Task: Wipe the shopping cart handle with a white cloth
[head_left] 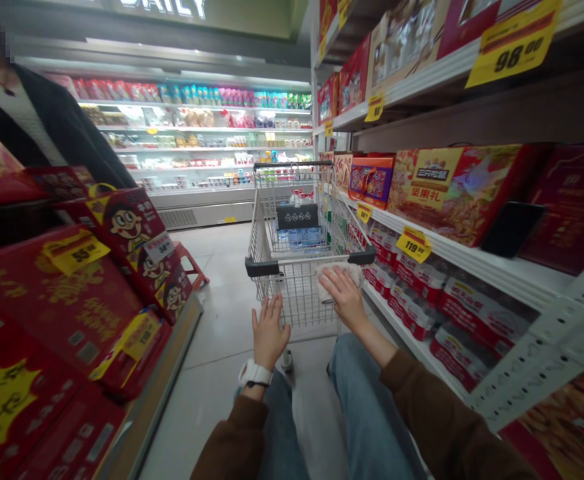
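Observation:
A metal shopping cart [302,293] stands right in front of me, with black corner caps on its near rim. My right hand [345,293] holds a pale, fluffy cloth [325,280] against the right part of the cart's near wire side, fingers laid over it. My left hand [271,333] is at the lower left of that side, fingers apart and nothing in it; whether it touches the wire I cannot tell. Farther in, a dark plate [298,216] is fixed to the cart, and blue-tinted bottles [299,238] show through the wire around it.
Shelves on the right hold gift boxes [452,190], packs of red-labelled bottles [452,300] and a dark phone [512,229]. Red boxes [67,293] are stacked on the left, with a person [67,123] behind them. A lit refrigerated display [197,193] spans the back.

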Available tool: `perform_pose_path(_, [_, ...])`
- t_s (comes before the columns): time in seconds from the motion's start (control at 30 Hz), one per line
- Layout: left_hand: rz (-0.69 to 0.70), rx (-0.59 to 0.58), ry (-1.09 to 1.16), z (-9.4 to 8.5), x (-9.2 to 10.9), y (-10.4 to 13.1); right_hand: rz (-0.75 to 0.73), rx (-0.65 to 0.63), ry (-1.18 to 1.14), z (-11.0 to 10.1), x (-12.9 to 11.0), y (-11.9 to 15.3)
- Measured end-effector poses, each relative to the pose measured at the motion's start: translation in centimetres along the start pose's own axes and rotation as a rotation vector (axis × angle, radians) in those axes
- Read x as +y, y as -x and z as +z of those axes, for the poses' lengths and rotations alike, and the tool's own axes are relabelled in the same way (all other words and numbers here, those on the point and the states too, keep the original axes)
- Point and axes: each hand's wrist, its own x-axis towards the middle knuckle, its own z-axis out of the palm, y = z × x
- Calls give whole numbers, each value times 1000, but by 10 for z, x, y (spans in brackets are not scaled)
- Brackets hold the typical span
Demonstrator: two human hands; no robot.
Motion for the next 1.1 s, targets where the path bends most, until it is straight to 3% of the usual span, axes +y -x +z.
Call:
perform_pose_path(0.17, [-3, -2, 16, 1, -1, 0, 5, -14, 20, -11, 2, -3])
perform_pose_path(0.37, [15, -1, -3, -2, -2, 1, 14, 12, 70, -8, 5, 0])
perform_pose_path(0.57, [-3, -23, -6, -6, 0, 1, -1, -22, 53, -17, 12, 1])
perform_pose_path(0.77, [-1, -4, 0, -4, -1, 1, 34, -16, 95, -2, 8, 10])
perform_pose_path(0.87, [-5, -3, -3, -3, 0, 2, 5, -18, 55, -7, 9, 13])
perform_pose_path(1.0, [-25, 80, -16, 4, 17, 11, -14, 3, 18, -22, 15, 17])
perform_pose_path(1.1, [57, 80, -17, 13, 40, 18, -33, 2, 49, -15, 19, 27])
